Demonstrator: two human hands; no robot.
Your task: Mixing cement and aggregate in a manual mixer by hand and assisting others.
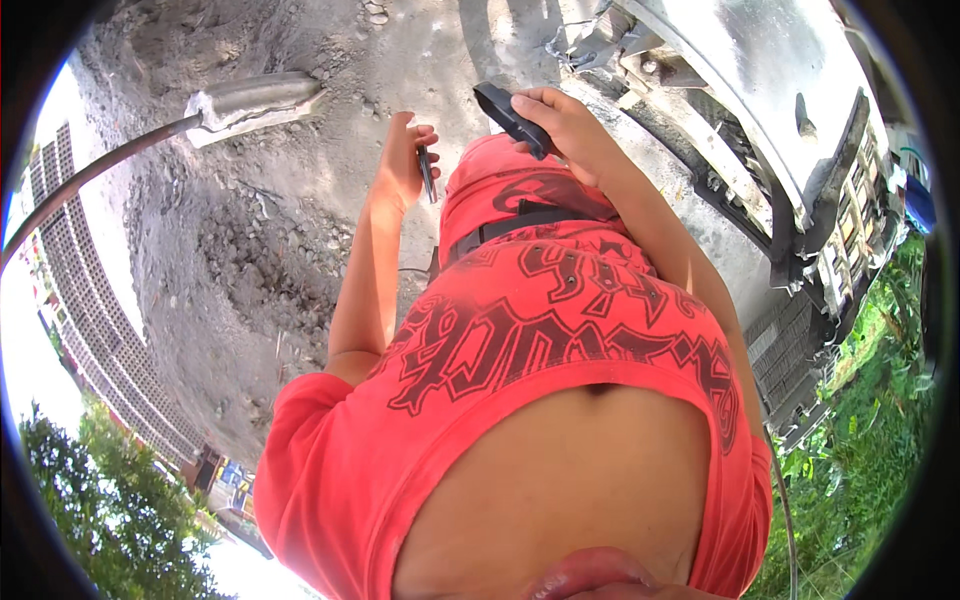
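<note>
My left hand (404, 165) is closed round a slim dark object (427, 174) with a paler edge, seen almost edge-on, so its kind does not show. To the right, my right hand (562, 122) grips a black curved piece (513, 122), long and narrow with a bent far end, apparently a plastic part. Its fingers lie across the near part of this piece and hide some of it. The two held things are apart, both out in front of my body, above the ground. A dark belt (510, 228) crosses my red shirt just below them.
Grey rubble ground (260, 240) spreads at left, with a pale concrete block (255, 103) and a bent dark pipe (110, 172) beside it. Worn, dismantled vehicle bodywork (760, 120) stands close on the right. Grass (880, 400) grows at the lower right; a perforated wall (100, 300) rises far left.
</note>
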